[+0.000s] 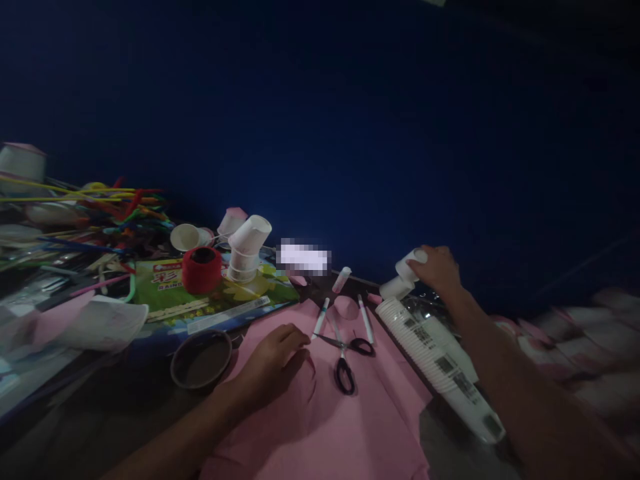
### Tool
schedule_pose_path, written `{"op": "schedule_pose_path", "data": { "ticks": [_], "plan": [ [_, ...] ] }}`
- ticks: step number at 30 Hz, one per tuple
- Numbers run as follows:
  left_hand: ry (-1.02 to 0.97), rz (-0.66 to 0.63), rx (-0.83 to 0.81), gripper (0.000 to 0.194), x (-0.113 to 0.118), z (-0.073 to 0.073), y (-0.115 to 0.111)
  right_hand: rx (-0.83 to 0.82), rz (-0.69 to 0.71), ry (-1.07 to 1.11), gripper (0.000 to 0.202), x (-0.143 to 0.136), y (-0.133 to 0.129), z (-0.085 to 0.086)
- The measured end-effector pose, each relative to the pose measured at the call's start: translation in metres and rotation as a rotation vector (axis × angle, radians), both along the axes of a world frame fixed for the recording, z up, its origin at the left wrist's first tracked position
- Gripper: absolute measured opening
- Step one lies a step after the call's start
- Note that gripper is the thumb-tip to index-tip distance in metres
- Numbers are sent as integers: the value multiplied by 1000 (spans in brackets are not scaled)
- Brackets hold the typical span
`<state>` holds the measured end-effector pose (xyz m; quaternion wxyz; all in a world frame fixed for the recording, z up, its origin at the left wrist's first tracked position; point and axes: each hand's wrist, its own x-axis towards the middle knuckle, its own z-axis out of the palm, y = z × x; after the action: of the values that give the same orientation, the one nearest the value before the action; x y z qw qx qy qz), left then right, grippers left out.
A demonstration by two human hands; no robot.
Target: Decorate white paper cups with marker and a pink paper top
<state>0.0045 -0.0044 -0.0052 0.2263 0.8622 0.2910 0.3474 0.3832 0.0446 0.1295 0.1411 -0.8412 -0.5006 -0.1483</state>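
My right hand (440, 270) is closed on a white paper cup (411, 261), at the right side of the table. Just below that cup sits another white cup (396, 287); whether the two touch is hard to tell. My left hand (283, 353) hovers over or rests on pink paper (370, 433), its fingers loosely bent with nothing seen in them. Close to its fingertips lie scissors (343, 353) with black handles, blades spread. Two white markers, one on the left (321, 319) and one on the right (365, 319), flank a small pink paper piece (345, 307).
A long wrapped stack of paper cups (440, 360) lies under my right forearm. On the left stand a red thread spool (201, 270), stacked cups (245, 250), a dark bowl (202, 360) and colourful pipe cleaners (125, 207). A glue stick (342, 279) stands near the back edge.
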Motion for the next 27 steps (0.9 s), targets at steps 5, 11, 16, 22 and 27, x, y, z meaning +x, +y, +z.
{"op": "schedule_pose_path", "data": {
  "ticks": [5, 11, 16, 22, 27],
  "plan": [
    [-199, 86, -264, 22, 0, 6, 2, 332, 356, 915, 46, -69, -46, -14],
    [-383, -200, -552, 59, 0, 10, -2, 121, 564, 1302, 42, -181, -104, -75],
    [-205, -224, -695, 65, 1, 23, -10, 85, 679, 1066, 49, -202, -117, -81],
    [-720, -156, -1097, 46, -1, 26, 5, 239, 435, 917, 38, -156, -115, -93],
    [-915, -82, -1316, 31, -6, 22, 15, 146, 419, 595, 30, -138, -117, -117]
  ]
}}
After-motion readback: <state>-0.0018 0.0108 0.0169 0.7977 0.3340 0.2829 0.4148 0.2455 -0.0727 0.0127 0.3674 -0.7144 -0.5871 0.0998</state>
